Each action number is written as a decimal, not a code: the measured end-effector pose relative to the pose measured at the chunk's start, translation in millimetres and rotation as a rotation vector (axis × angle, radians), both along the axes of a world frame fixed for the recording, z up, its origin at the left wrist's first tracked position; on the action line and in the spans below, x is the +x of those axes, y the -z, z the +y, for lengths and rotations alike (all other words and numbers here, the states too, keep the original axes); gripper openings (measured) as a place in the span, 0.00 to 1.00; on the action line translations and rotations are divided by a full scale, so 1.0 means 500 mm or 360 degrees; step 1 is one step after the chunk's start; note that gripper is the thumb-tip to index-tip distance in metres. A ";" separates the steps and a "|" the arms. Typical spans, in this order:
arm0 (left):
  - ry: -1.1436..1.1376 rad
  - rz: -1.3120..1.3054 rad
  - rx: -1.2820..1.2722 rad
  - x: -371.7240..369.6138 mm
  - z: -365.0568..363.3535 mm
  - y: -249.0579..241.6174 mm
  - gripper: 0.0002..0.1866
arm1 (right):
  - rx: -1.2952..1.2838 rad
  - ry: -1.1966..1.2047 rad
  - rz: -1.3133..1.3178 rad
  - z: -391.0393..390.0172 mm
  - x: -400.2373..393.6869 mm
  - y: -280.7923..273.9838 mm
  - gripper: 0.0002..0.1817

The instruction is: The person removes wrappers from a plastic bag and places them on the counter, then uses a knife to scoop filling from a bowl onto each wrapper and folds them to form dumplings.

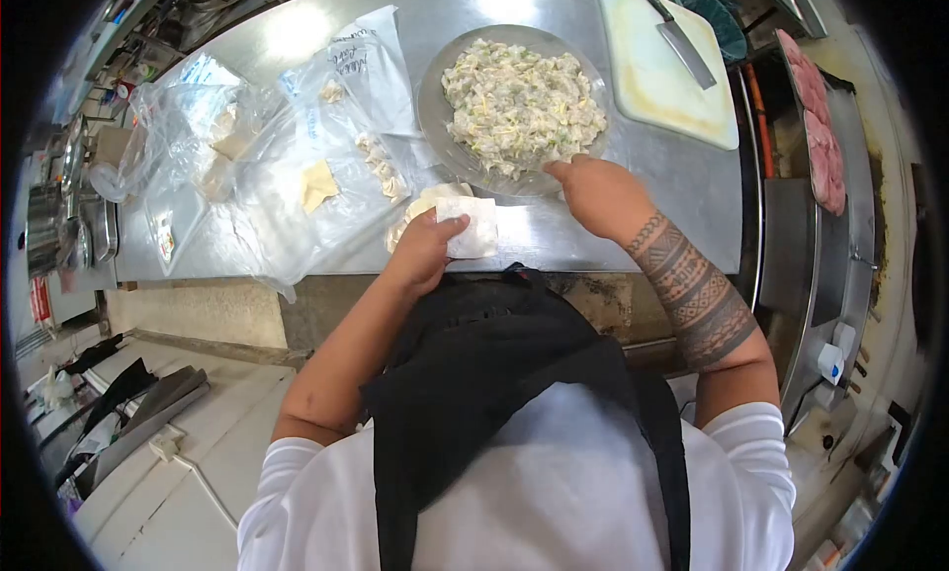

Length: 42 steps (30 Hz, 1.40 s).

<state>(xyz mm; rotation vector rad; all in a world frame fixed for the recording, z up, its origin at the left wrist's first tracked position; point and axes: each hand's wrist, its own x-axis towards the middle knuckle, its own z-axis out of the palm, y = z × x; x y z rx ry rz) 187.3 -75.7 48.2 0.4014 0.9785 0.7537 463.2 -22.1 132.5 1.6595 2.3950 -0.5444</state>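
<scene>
My left hand [425,250] holds a square white dumpling wrapper [473,227], its thumb on top, at the table's front edge. More pale wrappers lie partly hidden behind it. My right hand [598,200] is closed at the near rim of a wide round metal dish [432,111]; whatever its fingers grip is too small or hidden to name. Pale chopped filling with green and yellow bits [524,101] is heaped in the dish. Left of it, several small filled dumplings [381,166] sit on clear plastic, near a single yellowish wrapper [318,185].
A white cutting board [672,87] with a knife [687,55] lies at the right of the steel table [672,200]. Crumpled plastic bags [188,126] and a white bag with handwriting [371,67] cover the left side. A tray of pink meat [820,141] stands beyond the right edge.
</scene>
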 end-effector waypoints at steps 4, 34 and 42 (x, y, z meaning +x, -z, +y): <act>-0.0127 0.0075 -0.0059 0.023 -0.003 0.019 0.18 | -0.0077 -0.0205 0.0157 0.024 0.026 0.016 0.23; -0.0828 -0.0288 -0.0318 0.113 0.000 0.030 0.21 | 0.0074 -0.0145 0.0429 0.030 0.023 0.066 0.19; -0.0844 -0.0404 -0.0271 0.131 0.004 -0.002 0.23 | -0.0173 -0.0234 0.0356 0.054 0.034 0.041 0.21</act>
